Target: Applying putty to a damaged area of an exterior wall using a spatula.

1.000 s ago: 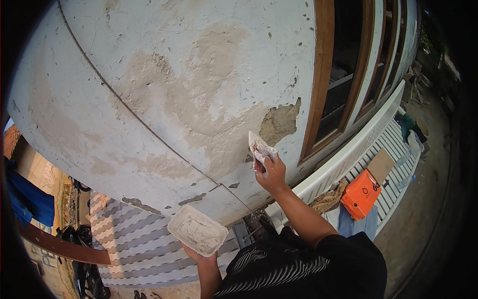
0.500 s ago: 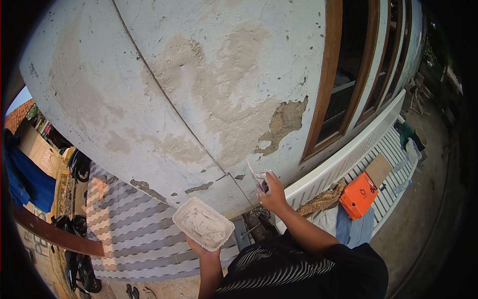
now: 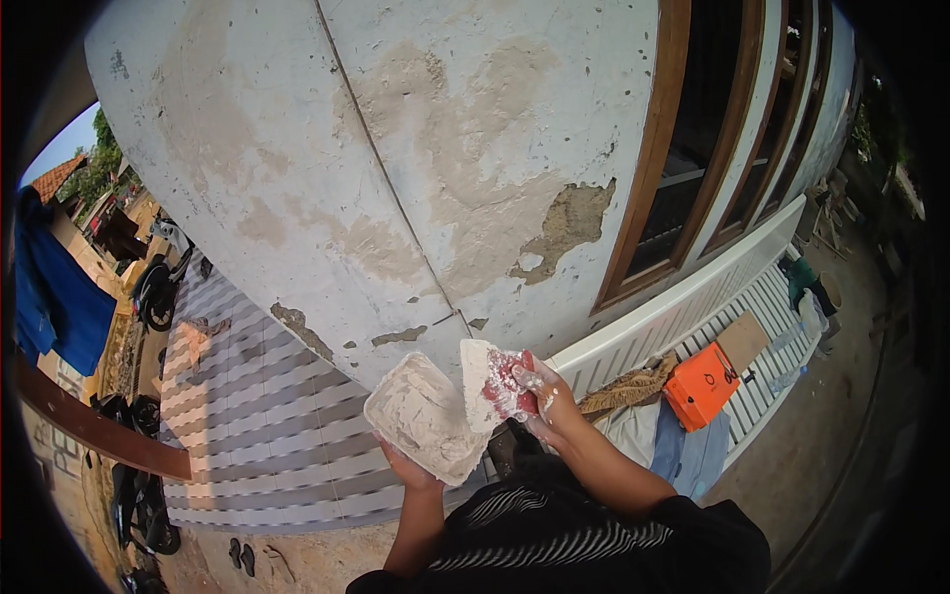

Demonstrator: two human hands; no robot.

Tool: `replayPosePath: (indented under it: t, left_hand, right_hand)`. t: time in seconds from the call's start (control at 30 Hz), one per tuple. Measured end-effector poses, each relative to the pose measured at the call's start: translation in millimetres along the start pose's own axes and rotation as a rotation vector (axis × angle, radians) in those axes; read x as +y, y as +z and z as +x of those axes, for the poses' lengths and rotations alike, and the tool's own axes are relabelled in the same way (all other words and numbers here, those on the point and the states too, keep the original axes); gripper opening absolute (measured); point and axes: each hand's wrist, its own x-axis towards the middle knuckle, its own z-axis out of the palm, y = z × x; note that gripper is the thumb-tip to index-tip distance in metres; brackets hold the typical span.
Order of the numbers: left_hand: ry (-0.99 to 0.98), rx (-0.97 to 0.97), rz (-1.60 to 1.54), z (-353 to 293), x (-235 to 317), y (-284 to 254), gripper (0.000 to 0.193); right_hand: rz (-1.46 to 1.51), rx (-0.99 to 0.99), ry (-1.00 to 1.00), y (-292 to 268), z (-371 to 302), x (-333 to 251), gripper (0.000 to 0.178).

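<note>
I've brought my right hand (image 3: 534, 401) down off the wall's bare patch (image 3: 569, 223) to the tray (image 3: 427, 416) cupped in my left hand (image 3: 408, 467), so I'm reloading. My fingers grip the red-handled putty knife (image 3: 480, 381); its blade, caked white, touches the filler-smeared tray rim.

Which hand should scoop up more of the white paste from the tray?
Probably the right. The right hand holds the putty knife, its blade at the tray's edge. The left hand is under the white tray, holding it up, so it isn't free.
</note>
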Motion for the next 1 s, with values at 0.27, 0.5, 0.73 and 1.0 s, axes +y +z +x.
replayPosePath:
  t: [0.27, 0.5, 0.73, 1.0]
  left_hand:
    - [0.018, 0.022, 0.115, -29.5, 13.6, -6.5, 0.072]
    - [0.098, 0.033, 0.096, -40.4, 25.5, -8.0, 0.075]
    - [0.203, 0.024, 0.122, -53.0, 37.1, 2.0, 0.075]
    - [0.244, 0.024, 0.125, -58.7, 37.3, 11.9, 0.076]
  right_hand:
    - [-0.013, 0.022, 0.132, 14.5, -36.9, 16.7, 0.032]
    - [-0.217, -0.083, 0.054, 35.9, -50.1, 24.2, 0.042]
    - [-0.484, -0.127, -0.148, 45.4, -50.9, 33.1, 0.043]
    - [-0.590, -0.161, -0.489, 56.8, -60.7, 37.4, 0.043]
